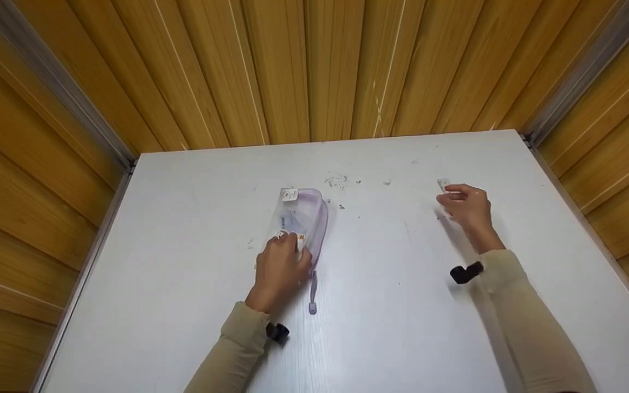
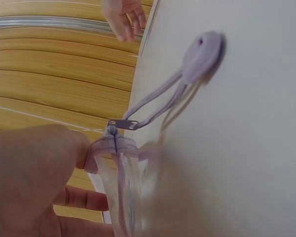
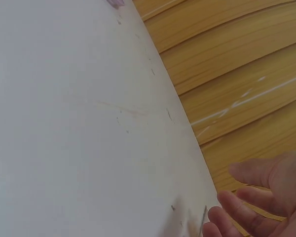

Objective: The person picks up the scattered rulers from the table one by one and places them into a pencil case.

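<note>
A clear zip pouch (image 1: 310, 207) with lilac trim lies on the white table, left of its middle. My left hand (image 1: 280, 267) grips its near part, thumb by the zipper edge and fingers across the top; the left wrist view shows the zipper end beside the thumb. From the zipper hangs a lilac pull tab (image 2: 202, 57) on a cord loop. Small printed items show through the pouch, partly hidden by my fingers. Off to the right, my right hand (image 1: 467, 207) hovers with loosely bent fingers, holding nothing visible, beside a small pale patch (image 1: 443, 184) of unclear kind.
Dark specks and scuffs (image 1: 337, 182) mark the white table (image 1: 183, 262) behind the pouch. Yellow-brown wood-look panels (image 1: 287, 71) rise at the back and both sides, with grey metal strips (image 1: 63, 76) at the corners. A black wrist device (image 1: 466, 273) sits at the right cuff.
</note>
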Available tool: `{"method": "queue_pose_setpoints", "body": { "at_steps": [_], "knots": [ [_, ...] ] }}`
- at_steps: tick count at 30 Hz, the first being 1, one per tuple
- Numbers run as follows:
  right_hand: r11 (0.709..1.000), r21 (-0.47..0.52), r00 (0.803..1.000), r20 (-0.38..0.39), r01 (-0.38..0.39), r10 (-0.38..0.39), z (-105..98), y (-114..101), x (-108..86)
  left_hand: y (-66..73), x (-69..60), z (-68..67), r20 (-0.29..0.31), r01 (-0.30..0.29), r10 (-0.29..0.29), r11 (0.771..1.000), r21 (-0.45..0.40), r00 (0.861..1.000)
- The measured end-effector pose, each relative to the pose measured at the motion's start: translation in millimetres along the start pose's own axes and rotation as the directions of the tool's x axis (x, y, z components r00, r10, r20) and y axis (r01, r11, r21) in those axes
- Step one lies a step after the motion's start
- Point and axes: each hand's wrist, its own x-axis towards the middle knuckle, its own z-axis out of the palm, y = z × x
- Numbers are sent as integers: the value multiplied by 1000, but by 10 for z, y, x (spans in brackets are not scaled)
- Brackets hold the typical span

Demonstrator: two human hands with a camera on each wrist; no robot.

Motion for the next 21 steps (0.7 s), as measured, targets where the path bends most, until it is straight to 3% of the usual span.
{"method": "queue_pose_setpoints", "body": {
  "at_steps": [9, 21],
  "knots": [
    [994, -103, 1000, -20, -20, 18, -254, 165, -15, 9, 6, 2, -15, -5, 5, 1000, -5, 1000],
    [978, -188, 996, 2, -91, 93, -274, 280, 2, 9, 1, -8, 8, 10, -9, 1000, -15, 1000]
  ]
}}
